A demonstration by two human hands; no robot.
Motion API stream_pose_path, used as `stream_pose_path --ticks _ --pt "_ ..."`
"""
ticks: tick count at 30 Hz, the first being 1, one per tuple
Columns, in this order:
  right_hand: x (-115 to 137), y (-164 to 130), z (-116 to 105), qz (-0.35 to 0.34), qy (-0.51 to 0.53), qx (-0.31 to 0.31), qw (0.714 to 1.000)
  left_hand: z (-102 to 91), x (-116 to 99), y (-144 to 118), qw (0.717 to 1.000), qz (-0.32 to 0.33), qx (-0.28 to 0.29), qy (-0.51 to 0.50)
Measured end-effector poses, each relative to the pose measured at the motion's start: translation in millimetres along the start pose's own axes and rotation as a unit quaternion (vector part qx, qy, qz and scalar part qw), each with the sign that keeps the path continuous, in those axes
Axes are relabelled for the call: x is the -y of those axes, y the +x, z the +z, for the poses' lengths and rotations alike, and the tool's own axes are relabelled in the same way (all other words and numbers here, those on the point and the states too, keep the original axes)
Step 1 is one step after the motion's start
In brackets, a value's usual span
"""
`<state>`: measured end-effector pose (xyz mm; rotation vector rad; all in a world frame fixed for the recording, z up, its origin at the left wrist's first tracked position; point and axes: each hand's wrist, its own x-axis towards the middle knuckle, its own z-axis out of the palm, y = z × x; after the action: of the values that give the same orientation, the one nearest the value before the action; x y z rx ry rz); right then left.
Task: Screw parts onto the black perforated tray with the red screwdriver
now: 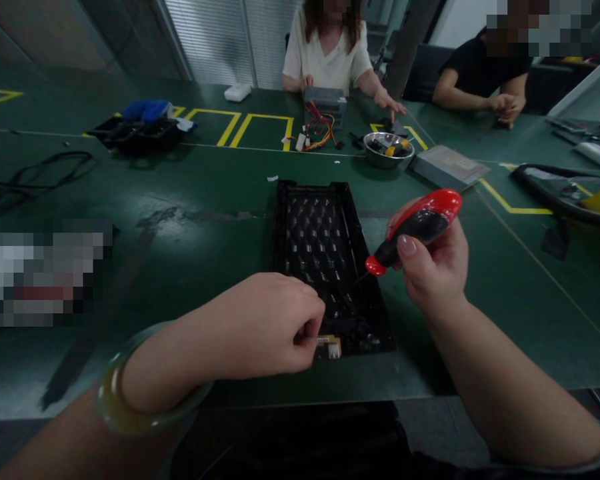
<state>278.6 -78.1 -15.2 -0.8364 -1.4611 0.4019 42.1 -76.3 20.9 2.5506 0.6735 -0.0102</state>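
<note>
A long black plastic panel [314, 240], like a computer case front, lies on the table with its slotted hollow side up. My right hand [437, 260] grips a red and black screwdriver [416, 230] over the panel's right edge. The dark shaft slants down to the left into the panel; its tip is hard to make out. My left hand [275, 323] is curled closed at the panel's near left part. Whatever its fingers hold is hidden. Beside it, a small yellowish circuit board with a metal port [333, 349] shows at the panel's near end.
Across the green table [195, 200] a person [330, 57] touches a grey power supply [325, 103] with coloured cables. A metal bowl [389, 159] of small parts and a flat grey metal box [450, 167] stand beyond my right hand. A black tray [140, 133] sits far left.
</note>
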Motion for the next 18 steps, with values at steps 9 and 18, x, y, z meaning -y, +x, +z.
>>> stream_pose_path --ticks 9,18 --pt "0 -1 -1 0.029 0.003 -0.002 1.0 8.8 0 3 0.998 -0.019 -0.023 0.054" --pt "-3 0 -1 0.027 0.008 0.002 1.0 14.4 0 6 0.998 -0.006 -0.021 0.054"
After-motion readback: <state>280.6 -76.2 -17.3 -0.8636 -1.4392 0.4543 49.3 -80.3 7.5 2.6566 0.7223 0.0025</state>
